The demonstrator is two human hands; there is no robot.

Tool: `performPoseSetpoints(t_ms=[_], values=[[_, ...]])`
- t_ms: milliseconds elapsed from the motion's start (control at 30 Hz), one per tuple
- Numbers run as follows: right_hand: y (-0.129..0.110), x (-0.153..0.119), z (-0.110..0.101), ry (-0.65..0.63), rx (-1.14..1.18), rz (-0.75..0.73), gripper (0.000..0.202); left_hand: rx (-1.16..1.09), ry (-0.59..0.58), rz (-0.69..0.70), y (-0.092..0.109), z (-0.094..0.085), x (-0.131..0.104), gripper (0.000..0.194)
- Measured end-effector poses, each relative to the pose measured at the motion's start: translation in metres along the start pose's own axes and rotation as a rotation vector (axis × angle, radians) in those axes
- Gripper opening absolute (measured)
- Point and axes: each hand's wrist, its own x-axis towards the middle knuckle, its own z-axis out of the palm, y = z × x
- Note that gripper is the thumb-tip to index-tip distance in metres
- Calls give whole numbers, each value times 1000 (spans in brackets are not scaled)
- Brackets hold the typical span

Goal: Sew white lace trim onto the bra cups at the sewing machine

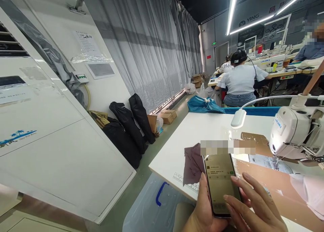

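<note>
A lit smartphone (219, 188) rests in my left hand (202, 205), whose thumb runs along its left edge and whose palm is under it. The screen shows lines of small text that I cannot read. Over the right side of the phone is my right hand (260, 205), fingers apart and stretched out, with fingertips at the screen. Behind the phone, a crumpled dark mauve cloth (192, 164) lies on the white sewing table (169, 151). To the right stands a white sewing machine (288, 131), with pale pink fabric (311, 195) near it.
A lamp (238, 118) on a bent neck hangs over the table. Below its front edge is a translucent blue bin (144, 205). Black bags (124, 134) and cardboard boxes (168, 116) line the curtain. A person (239, 78) sits at machines ahead.
</note>
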Motion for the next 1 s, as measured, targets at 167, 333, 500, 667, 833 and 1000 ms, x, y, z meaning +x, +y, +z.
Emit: performPoseSetpoints(t_ms=[167,333,500,667,833,1000], values=[[-5,1,2,-34,6,26,18,-6,-42,-15,3,3,-1,74],[-2,3,1,-98,-25,-37,24,-41,-91,9,5,4,-1,67],[-2,4,1,-114,-58,-52,26,-73,-22,21,4,2,-2,61],[-4,7,0,-122,-33,-43,28,-109,-19,23,2,0,-3,60],[-4,9,1,-120,-25,-43,27,-91,-42,12,4,1,-3,61],[-4,6,2,-121,-34,-30,30,-21,-67,-28,7,6,-4,69]])
